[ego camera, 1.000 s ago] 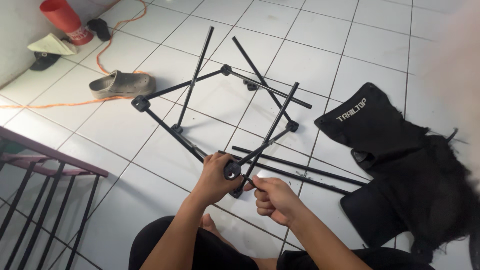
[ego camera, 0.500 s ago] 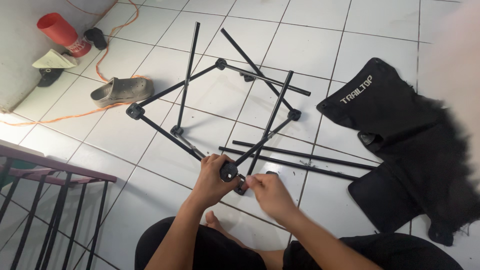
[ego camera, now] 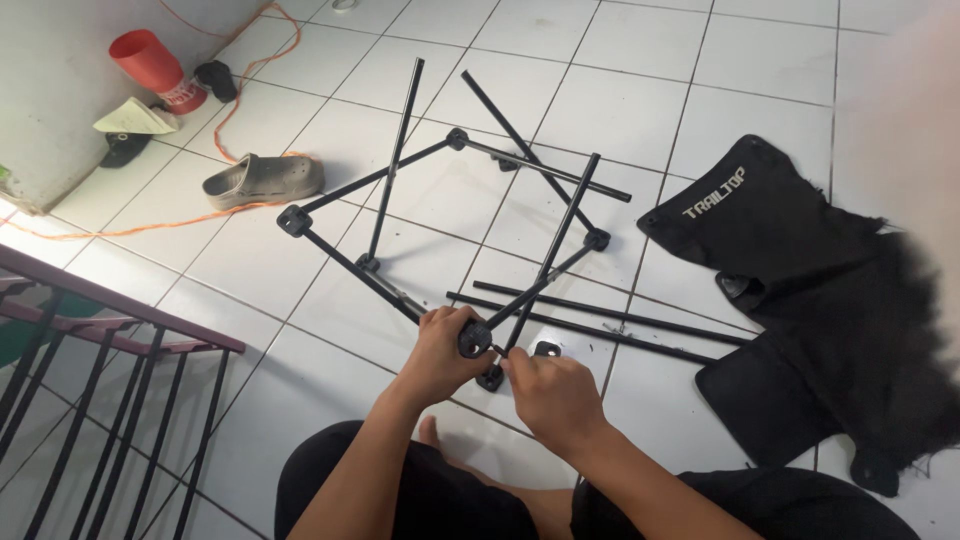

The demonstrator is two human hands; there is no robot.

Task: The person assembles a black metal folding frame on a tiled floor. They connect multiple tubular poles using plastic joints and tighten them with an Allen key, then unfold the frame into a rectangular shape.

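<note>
The person is sitting on the white tiled floor [ego camera: 300, 300], both forearms reaching forward and converging in front of the knees. The left hand [ego camera: 447, 352] is curling its fingers tightly around a black plastic hub [ego camera: 474, 340] of the folding frame [ego camera: 455, 200], wrist bent slightly inward; its grip is closed on that hub. The right hand [ego camera: 552, 398] is lying just beside it, knuckles up, with thumb and forefinger pinching narrowly at the near end of a thin black rod [ego camera: 555, 262] where it is meeting the hub.

From the grip, the frame is spreading away and ahead: slim black poles are running out to further corner joints and crossing one another, lying mostly flat on the floor. Two loose black poles [ego camera: 620, 322] are lying just beyond the right hand, running off to the right. Further right of the grip, a black fabric seat [ego camera: 800, 270] is sprawling crumpled. Far ahead and left, a grey clog [ego camera: 263, 181] is lying on an orange cord [ego camera: 150, 228].
</note>
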